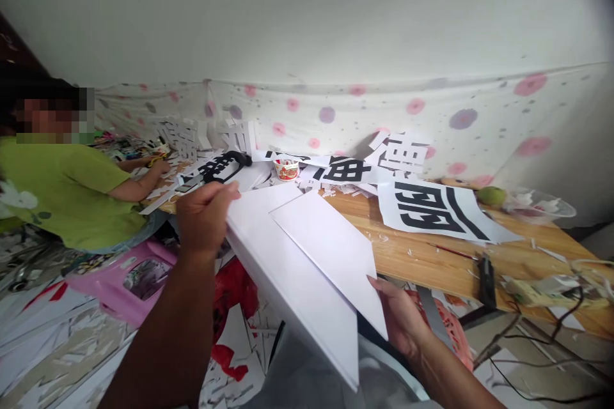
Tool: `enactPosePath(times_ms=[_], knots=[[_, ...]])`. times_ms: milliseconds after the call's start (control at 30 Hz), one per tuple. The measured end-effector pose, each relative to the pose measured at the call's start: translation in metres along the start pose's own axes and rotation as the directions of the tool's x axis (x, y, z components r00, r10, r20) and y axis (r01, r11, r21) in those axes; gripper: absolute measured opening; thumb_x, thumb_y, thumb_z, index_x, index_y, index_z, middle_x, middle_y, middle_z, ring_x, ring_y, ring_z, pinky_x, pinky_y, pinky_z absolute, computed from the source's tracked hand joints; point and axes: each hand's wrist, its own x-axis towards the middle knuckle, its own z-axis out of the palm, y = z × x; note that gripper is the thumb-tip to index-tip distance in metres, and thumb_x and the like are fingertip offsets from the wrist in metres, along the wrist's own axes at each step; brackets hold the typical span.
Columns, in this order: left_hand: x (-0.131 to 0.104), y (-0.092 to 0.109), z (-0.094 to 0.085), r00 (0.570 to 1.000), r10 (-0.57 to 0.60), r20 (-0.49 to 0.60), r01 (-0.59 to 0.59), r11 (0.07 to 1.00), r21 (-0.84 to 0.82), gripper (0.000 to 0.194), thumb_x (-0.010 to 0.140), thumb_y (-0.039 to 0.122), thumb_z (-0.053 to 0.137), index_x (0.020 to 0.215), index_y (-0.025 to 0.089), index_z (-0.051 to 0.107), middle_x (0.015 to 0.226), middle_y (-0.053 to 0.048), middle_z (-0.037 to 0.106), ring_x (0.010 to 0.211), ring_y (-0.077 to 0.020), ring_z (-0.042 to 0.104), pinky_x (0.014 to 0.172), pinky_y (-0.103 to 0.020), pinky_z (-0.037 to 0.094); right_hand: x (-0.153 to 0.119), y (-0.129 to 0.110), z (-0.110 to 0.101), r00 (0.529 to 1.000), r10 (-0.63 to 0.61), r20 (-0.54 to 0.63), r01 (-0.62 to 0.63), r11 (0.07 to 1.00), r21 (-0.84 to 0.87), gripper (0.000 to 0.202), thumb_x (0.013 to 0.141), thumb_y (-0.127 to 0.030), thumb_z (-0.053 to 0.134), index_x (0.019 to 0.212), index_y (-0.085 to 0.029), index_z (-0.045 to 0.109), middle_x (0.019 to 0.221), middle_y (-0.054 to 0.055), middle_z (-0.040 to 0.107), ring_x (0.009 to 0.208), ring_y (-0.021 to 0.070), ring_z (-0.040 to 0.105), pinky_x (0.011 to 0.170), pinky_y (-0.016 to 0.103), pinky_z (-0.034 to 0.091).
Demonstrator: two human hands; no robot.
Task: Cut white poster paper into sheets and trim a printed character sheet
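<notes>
The left hand (204, 214) pinches the far-left corner of the large white paper sheets (307, 262); their long axis slants down to the near right, where the right hand (400, 316) grips the near edge, beside the wooden table (422, 255).

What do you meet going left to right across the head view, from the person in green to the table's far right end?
Person in the green shirt → left hand gripping the white sheets → right hand under their lower corner → large printed black character sheet → green fruit → clear bowl.
</notes>
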Motion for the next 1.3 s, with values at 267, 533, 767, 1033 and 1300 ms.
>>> enactPosePath(times_ms=[267, 533, 767, 1033, 1300], knots=[[0.007, -0.011, -0.031, 0.990, 0.017, -0.143, -0.009, 0.998, 0.057, 0.019, 0.086, 0.033, 0.075, 0.068, 0.026, 0.074, 0.064, 0.001, 0.062, 0.063, -0.0198, 0.056, 0.060, -0.034, 0.042, 0.053, -0.052, -0.052, 0.924, -0.358, -0.136, 0.329, 0.923, -0.198, 0.040, 0.075, -0.027, 0.093, 0.109, -0.018, 0.075, 0.110, 0.011, 0.085, 0.094, 0.0295, 0.082, 0.076, 0.036, 0.067], [0.006, -0.026, 0.009, 0.997, -0.052, 0.059, 0.040, 0.982, 0.184, 0.039, 0.091, 0.045, 0.070, 0.061, 0.021, 0.069, 0.054, 0.003, 0.055, 0.061, -0.0164, 0.052, 0.061, -0.029, 0.039, 0.098, -0.036, -0.045, 0.932, -0.320, -0.167, 0.219, 0.868, -0.445, 0.040, 0.074, -0.043, 0.095, 0.099, -0.021, 0.074, 0.087, 0.007, 0.083, 0.074, 0.0258, 0.078, 0.061, 0.035, 0.064], [0.002, -0.023, 0.023, 0.994, -0.042, 0.103, 0.026, 0.988, 0.154, 0.043, 0.093, 0.046, 0.068, 0.059, 0.020, 0.063, 0.055, 0.003, 0.051, 0.061, -0.0152, 0.049, 0.061, -0.029, 0.037, 0.086, -0.053, -0.060, 0.929, -0.340, -0.148, 0.081, 0.576, -0.814, 0.041, 0.084, -0.059, 0.080, 0.075, -0.019, 0.072, 0.076, 0.011, 0.079, 0.053, 0.0207, 0.067, 0.047, 0.032, 0.054], [-0.001, -0.008, 0.047, 0.991, -0.018, 0.130, -0.003, 0.988, 0.156, 0.045, 0.094, 0.052, 0.064, 0.062, 0.022, 0.061, 0.055, 0.002, 0.045, 0.063, -0.0173, 0.049, 0.059, -0.030, 0.035, 0.040, -0.058, -0.062, 0.906, -0.415, -0.077, 0.199, 0.579, -0.791, 0.038, 0.076, -0.052, 0.084, 0.095, -0.020, 0.078, 0.078, 0.007, 0.078, 0.055, 0.0203, 0.066, 0.046, 0.031, 0.049], [-0.001, 0.006, 0.069, 0.982, 0.024, 0.189, -0.053, 0.987, 0.151, 0.049, 0.094, 0.052, 0.066, 0.058, 0.021, 0.056, 0.056, 0.001, 0.048, 0.064, -0.0162, 0.048, 0.058, -0.030, 0.029, 0.016, -0.045, -0.069, 0.897, -0.439, 0.047, 0.295, 0.516, -0.804, 0.048, 0.077, -0.062, 0.086, 0.099, -0.020, 0.082, 0.087, 0.009, 0.081, 0.062, 0.0213, 0.067, 0.057, 0.033, 0.052]])
